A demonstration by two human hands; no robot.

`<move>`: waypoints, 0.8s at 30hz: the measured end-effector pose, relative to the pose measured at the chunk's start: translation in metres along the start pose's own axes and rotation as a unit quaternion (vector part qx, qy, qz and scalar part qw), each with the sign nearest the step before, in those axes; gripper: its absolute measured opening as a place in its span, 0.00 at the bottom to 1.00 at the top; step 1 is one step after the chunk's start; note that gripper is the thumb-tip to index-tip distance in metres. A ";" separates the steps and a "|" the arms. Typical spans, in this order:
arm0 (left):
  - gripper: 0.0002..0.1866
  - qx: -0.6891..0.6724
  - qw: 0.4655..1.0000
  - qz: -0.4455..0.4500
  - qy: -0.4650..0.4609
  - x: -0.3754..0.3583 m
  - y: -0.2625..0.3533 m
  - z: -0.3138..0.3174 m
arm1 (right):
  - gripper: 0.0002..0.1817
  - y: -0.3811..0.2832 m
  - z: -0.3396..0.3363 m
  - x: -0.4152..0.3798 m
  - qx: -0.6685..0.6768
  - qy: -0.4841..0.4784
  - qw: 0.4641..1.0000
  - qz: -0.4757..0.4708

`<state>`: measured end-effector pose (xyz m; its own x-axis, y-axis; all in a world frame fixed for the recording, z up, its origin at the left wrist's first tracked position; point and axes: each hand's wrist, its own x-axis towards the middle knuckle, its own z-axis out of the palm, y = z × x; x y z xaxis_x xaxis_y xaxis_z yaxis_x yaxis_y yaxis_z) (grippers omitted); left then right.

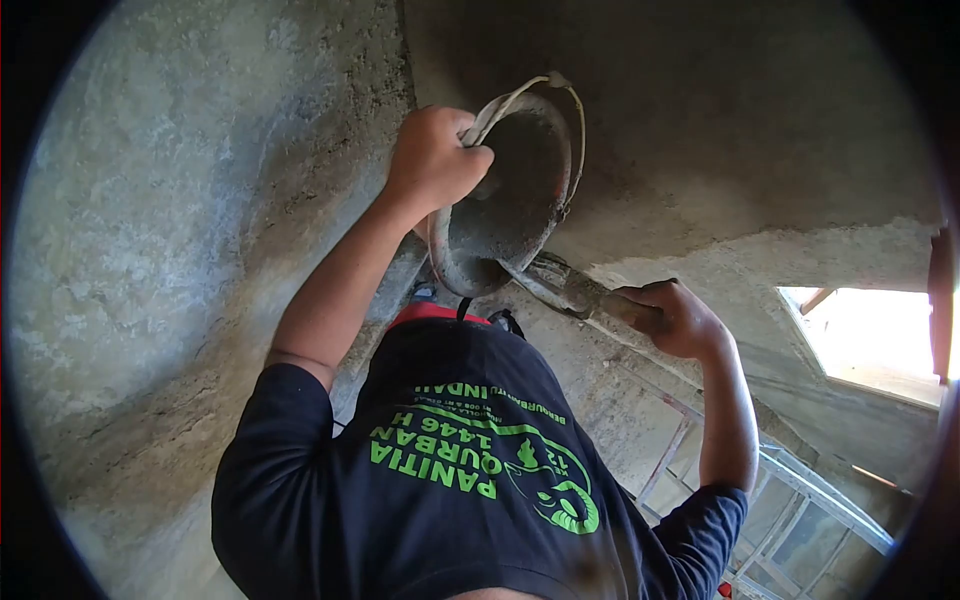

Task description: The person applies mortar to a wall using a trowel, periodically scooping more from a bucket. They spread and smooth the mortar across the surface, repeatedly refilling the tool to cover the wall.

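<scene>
Bucket (440, 248) held up before the body, mouth tipped toward the viewer; whether anything bears its base is hidden. Left hand (438, 160) at the upper left of the rim, fingers curled tight round the bail (557, 80); whether they take in the rim too, cannot tell. Right hand (682, 318) out beyond the lower right of the rim, fingers closed round the handle of a trowel (545, 287). Blade slants in, tip at the bucket's lower rim, probably touching. Interior dull grey; how much lies in it can't be read. Step in hand, as judged: blade work at the bucket's mouth, scooping or scraping, unclear which. Next move would call for a firm left hold against swinging, and a steady, level blade at the rim. Rough grey wall (740, 150) behind; bright opening (875, 330) and metal frame (815, 495) off right, well apart from the bucket.
</scene>
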<state>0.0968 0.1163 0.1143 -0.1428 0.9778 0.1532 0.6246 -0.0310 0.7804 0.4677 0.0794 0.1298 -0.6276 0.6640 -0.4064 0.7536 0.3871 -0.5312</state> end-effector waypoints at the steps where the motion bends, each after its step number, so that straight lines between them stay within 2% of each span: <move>1: 0.08 0.003 1.000 -0.003 -0.001 0.002 -0.001 0.004 | 0.22 0.002 0.002 0.004 0.037 -0.012 0.999 -0.026; 2: 0.09 0.009 1.000 0.021 0.010 0.006 -0.005 0.008 | 0.22 0.001 -0.001 0.007 0.039 -0.015 0.999 -0.029; 4: 0.09 0.027 0.999 0.040 0.013 0.013 -0.006 0.010 | 0.21 -0.002 -0.009 0.012 0.209 -0.139 0.966 0.063; 5: 0.09 0.031 0.999 0.038 0.015 0.016 -0.008 0.011 | 0.21 0.004 -0.005 0.013 0.210 -0.141 0.966 0.059; 7: 0.09 0.042 0.999 0.031 -0.007 0.021 -0.015 0.013 | 0.20 0.027 0.013 0.014 0.415 -0.176 0.887 0.096; 8: 0.07 0.048 0.998 -0.001 -0.029 0.021 -0.013 0.010 | 0.20 0.038 0.026 0.013 0.414 -0.176 0.889 0.091; 9: 0.07 0.049 0.998 0.000 -0.024 0.020 -0.017 0.010 | 0.21 0.050 0.043 0.011 0.564 -0.200 0.797 0.084; 10: 0.07 0.030 1.000 -0.002 -0.010 0.020 -0.026 0.013 | 0.23 0.064 0.062 0.009 0.694 -0.218 0.682 0.073; 12: 0.09 0.023 1.000 -0.021 0.001 0.017 -0.034 0.007 | 0.26 0.081 0.098 0.006 0.760 -0.216 0.612 0.017; 14: 0.11 0.005 0.998 0.009 0.054 0.010 -0.061 0.012 | 0.27 0.074 0.109 0.007 0.801 -0.214 0.557 -0.060; 16: 0.13 -0.031 0.997 0.021 0.070 -0.001 -0.088 0.020 | 0.26 0.059 0.098 0.002 0.806 -0.174 0.560 -0.079; 17: 0.13 -0.007 0.997 0.021 0.067 -0.010 -0.079 0.012 | 0.27 0.057 0.089 0.001 0.798 -0.158 0.573 -0.100; 20: 0.10 -0.017 0.995 0.017 0.093 -0.024 -0.088 0.019 | 0.30 0.031 0.034 0.001 0.711 -0.073 0.667 -0.209; 21: 0.09 -0.021 0.997 -0.003 0.078 -0.026 -0.088 0.019 | 0.30 0.009 0.004 0.000 0.692 -0.051 0.681 -0.233; 23: 0.08 0.001 0.996 -0.010 0.092 -0.031 -0.102 0.025 | 0.28 -0.048 -0.054 -0.011 0.509 0.152 0.810 -0.247; 24: 0.09 0.004 0.995 -0.022 0.093 -0.031 -0.107 0.027 | 0.26 -0.078 -0.075 -0.011 0.450 0.238 0.820 -0.263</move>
<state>0.0548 0.0948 0.0093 -0.3102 0.9226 0.2295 0.6206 0.0137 0.7840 0.4306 0.0902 0.2312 -0.5107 0.8135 0.2782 -0.1805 0.2149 -0.9598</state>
